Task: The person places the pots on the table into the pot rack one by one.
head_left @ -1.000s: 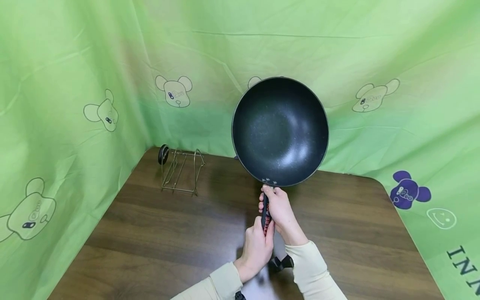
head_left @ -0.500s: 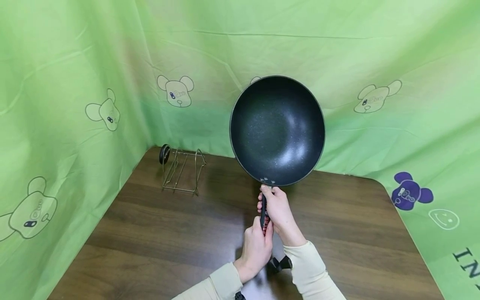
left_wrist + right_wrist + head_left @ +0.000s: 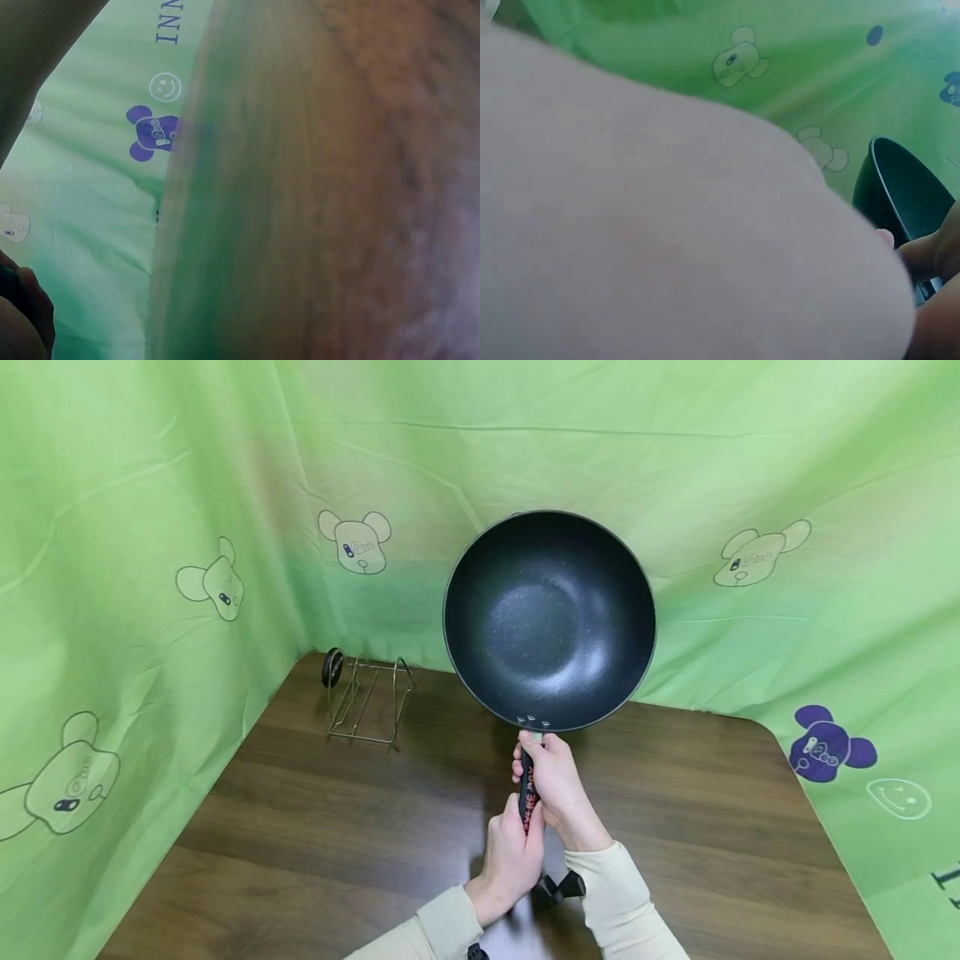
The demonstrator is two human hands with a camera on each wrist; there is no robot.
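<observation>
A black wok [image 3: 550, 618] with a long handle [image 3: 527, 793] is held up over the table, its dark speckled inside facing the head camera and several rivets showing near the handle. My right hand [image 3: 555, 781] grips the handle close under the bowl, thumb along the top. Lower down, my left hand [image 3: 510, 853] wraps the handle's end, which its fingers hide. The right wrist view is mostly filled by blurred skin, with the side of the wok [image 3: 877, 191] at the right. In the left wrist view, part of a hand [image 3: 34, 319] shows at the lower left corner.
A wire rack [image 3: 367, 702] with a round black knob-like piece [image 3: 332, 667] stands at the table's back left. Green printed cloth [image 3: 420, 468] hangs behind and at both sides of the brown wooden table [image 3: 315, 827]. Black wrist gear [image 3: 561, 887] sits by the right sleeve.
The wok has drifted slightly left and turned its inside a little, so the bowl looks somewhat wider and the shine has shifted. Both hands keep their hold on the handle.
</observation>
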